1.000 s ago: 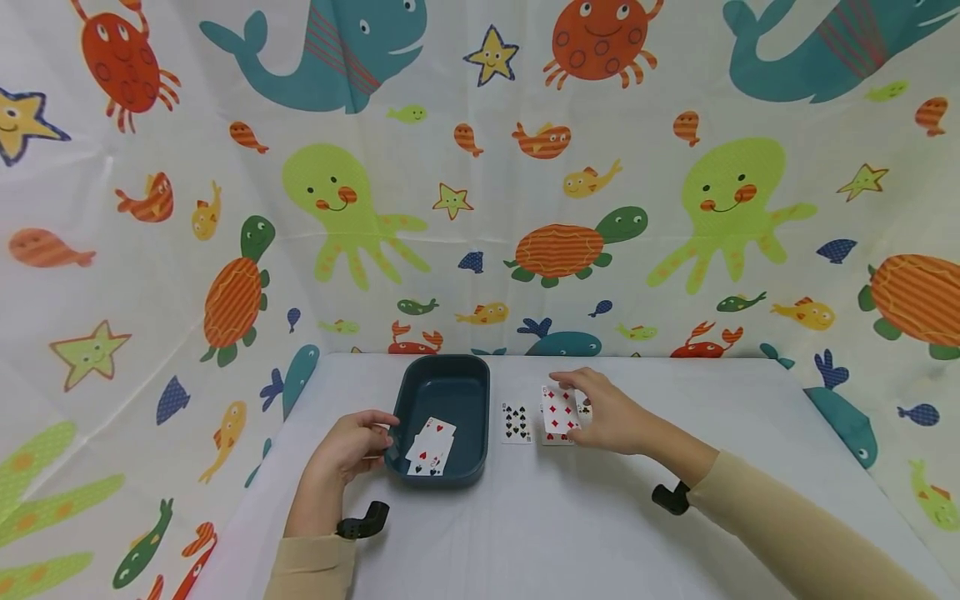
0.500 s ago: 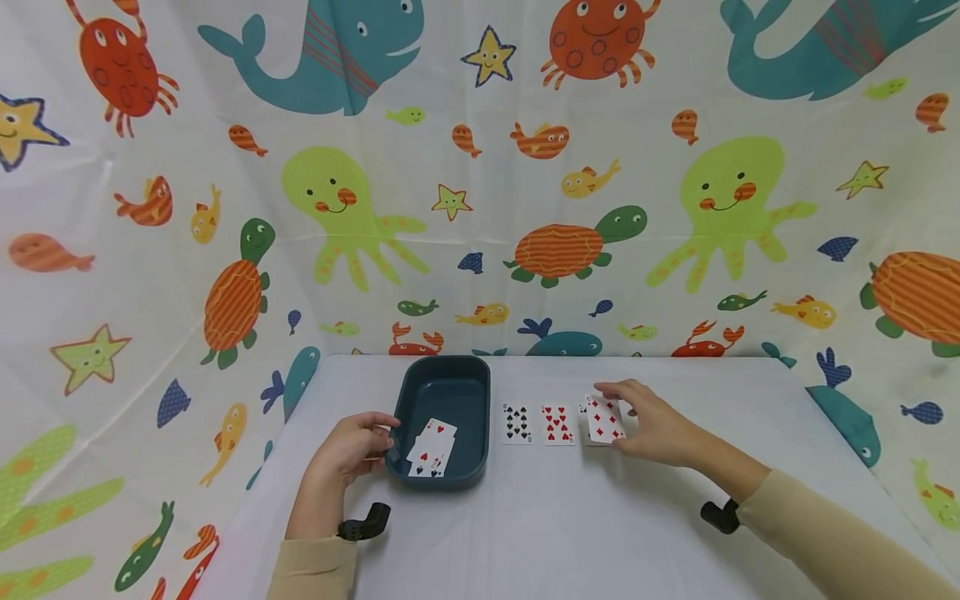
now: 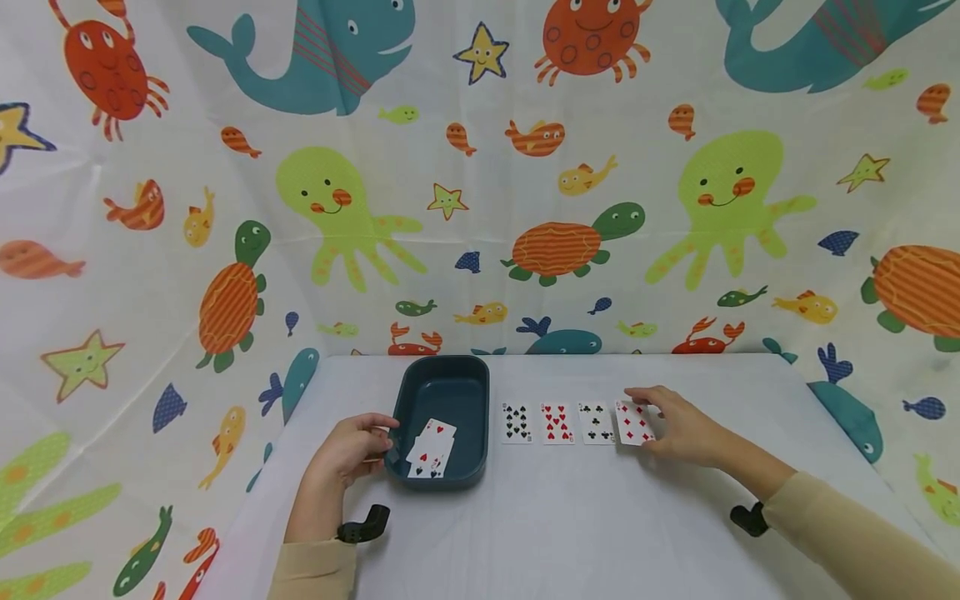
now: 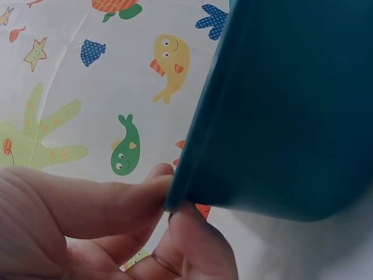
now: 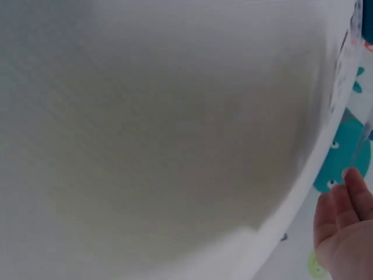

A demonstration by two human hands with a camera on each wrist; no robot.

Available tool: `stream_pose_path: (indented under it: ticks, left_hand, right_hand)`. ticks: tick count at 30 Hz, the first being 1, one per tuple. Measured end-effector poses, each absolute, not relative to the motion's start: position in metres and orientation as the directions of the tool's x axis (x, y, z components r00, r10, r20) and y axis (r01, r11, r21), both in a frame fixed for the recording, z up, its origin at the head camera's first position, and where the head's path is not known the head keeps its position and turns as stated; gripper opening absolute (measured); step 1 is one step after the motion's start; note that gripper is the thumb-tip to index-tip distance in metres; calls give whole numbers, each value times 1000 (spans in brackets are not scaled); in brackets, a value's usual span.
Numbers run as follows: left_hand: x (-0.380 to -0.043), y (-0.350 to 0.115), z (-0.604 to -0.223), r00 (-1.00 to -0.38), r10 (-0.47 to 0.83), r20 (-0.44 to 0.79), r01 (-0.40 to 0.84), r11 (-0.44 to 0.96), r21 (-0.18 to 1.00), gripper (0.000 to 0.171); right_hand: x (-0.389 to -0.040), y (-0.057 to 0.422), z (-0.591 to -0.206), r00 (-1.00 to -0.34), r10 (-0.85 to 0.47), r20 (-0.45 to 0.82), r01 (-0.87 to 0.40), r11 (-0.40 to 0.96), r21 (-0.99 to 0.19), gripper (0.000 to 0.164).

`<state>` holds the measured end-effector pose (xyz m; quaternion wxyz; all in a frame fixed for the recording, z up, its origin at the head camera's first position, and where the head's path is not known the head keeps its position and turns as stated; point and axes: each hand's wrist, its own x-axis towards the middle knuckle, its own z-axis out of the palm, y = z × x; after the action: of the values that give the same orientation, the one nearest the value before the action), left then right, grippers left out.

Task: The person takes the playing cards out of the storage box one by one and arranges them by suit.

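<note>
My left hand (image 3: 351, 450) pinches the left rim of a dark teal plastic bin (image 3: 471, 392); the left wrist view shows thumb and fingers on the bin's edge (image 4: 195, 140). Several overlapping playing cards (image 3: 432, 447) lie face up in it. Between thumb and fingers, my right hand (image 3: 682, 429) holds a diamonds playing card (image 3: 633, 423) by its right side, at the right end of a row. In that row, left to right, lie a spades card (image 3: 517, 423), a hearts card (image 3: 558, 424) and a clubs card (image 3: 597, 423). In the right wrist view, the hand (image 5: 347, 227) shows only at the edge.
A white cloth covers the table (image 3: 555, 533). Behind and at both sides hangs a curtain (image 3: 480, 233) printed with sea animals. A small black device sits on each wrist, the left one (image 3: 365, 525) close to the table.
My right hand has carried the diamonds card rightward, from over the hearts card, past the clubs card, to the row's right end. The left hand and bin have stayed in place.
</note>
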<state>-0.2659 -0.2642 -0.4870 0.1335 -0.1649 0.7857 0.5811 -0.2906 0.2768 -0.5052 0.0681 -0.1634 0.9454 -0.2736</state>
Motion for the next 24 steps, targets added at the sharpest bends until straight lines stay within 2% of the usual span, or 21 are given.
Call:
stream_pose_path:
  ticks: [15,24]
  left_hand:
    - [-267,-264,-488,-912,-102,-398,-410,257,875,34]
    - [-265,-264,-485,-912,-98,-399,-411,259,874,36]
  right_hand:
    - [-304,284,-523,-938,-336,-84,-255,834,-489,83]
    - [-310,289,-529,-935,-350,-62,-283,837,-468,80]
